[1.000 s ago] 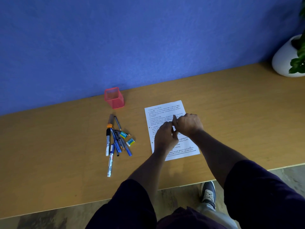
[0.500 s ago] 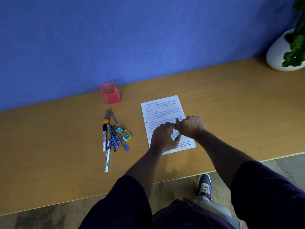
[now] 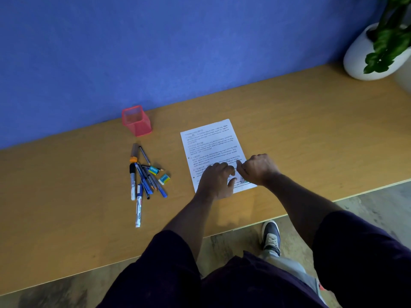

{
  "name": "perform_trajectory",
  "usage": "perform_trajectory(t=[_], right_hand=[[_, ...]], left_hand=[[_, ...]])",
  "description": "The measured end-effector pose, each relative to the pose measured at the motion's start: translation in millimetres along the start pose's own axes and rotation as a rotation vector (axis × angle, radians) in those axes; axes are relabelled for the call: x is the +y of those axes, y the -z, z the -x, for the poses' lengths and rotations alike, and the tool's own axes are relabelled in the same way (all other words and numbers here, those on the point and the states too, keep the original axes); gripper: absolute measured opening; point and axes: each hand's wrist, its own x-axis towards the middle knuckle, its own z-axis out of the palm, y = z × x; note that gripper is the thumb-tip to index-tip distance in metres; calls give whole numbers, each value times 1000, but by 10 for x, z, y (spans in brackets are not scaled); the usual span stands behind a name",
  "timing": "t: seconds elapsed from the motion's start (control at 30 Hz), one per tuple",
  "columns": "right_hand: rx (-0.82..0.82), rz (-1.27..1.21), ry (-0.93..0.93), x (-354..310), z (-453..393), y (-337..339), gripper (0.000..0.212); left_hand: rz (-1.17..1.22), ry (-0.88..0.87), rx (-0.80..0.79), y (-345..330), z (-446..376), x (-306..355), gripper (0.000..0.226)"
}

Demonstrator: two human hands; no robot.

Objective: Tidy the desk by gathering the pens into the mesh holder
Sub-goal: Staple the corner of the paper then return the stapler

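A pink mesh holder (image 3: 136, 121) stands empty near the blue wall. In front of it lies a loose pile of pens (image 3: 144, 178), pencils and a white marker (image 3: 138, 211). Both hands hover together over the lower part of a printed sheet (image 3: 211, 143). My right hand (image 3: 259, 168) is curled into a fist round a small grey pen-like thing (image 3: 241, 180), whose end shows below the fist. My left hand (image 3: 216, 181) rests on the sheet with bent fingers, thumb stretched toward that thing, holding nothing that I can see.
Two small blue-and-yellow erasers (image 3: 154, 170) (image 3: 164, 178) lie beside the pens. A white pot (image 3: 360, 58) with a green plant stands at the desk's far right. The desk's front edge (image 3: 244, 226) runs just below my arms, with floor and a shoe beyond.
My hands have drifted toward the sheet's lower edge. The left fingers, pressed against the right hand before, are now slightly apart from it. The pens and holder have not moved.
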Motion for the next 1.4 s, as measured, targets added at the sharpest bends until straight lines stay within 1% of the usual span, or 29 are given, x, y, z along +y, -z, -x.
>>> perform_trajectory(t=[0.3, 0.5, 0.63, 0.7, 0.83, 0.93, 1.1, 1.2, 1.4], right_hand=[[33, 56, 7, -63, 95, -41, 58], [119, 104, 16, -116, 157, -62, 59], [-9, 120, 30, -120, 173, -90, 54], [-1, 101, 27, -120, 181, -120, 55], [9, 64, -8, -120, 207, -144, 56], [20, 51, -43, -105, 219, -160, 56], [142, 3, -79, -35, 231, -200, 59], [181, -17, -104, -2, 228, -209, 56], [162, 32, -58, -16, 200, -256, 57]], left_hand=[[48, 34, -16, -42, 47, 77, 27], [45, 46, -24, -43, 86, 62, 19], [46, 54, -28, -39, 114, 49, 13], [47, 57, -30, -48, 122, 44, 13], [50, 51, -58, -71, 120, 46, 19], [0, 32, -103, -79, 93, 66, 26], [-90, 27, -228, -92, 78, 77, 38], [-100, 30, -248, -82, 65, 97, 38], [-120, 46, -262, -58, 36, 135, 39]])
